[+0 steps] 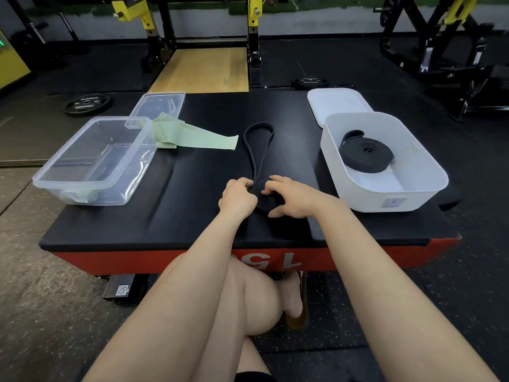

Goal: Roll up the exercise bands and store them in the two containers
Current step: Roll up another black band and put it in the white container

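Note:
A thin black loop band (258,150) lies on the black padded box top (192,188), its far end stretched away from me. My left hand (238,198) and my right hand (289,197) both grip its near end, where part of the band is coiled between my fingers. A rolled black band (365,155) lies inside the white container (424,186) on the right. On the left stands a clear plastic container (93,161) with a pale green roll (78,197) at its near corner. A flat green band (192,135) lies unrolled beside it.
A clear lid (158,104) lies behind the clear container, and a white lid (337,103) behind the white one. The box has a red front (110,260). My knee (256,304) is below its edge. Weight plates and rack frames stand on the gym floor beyond.

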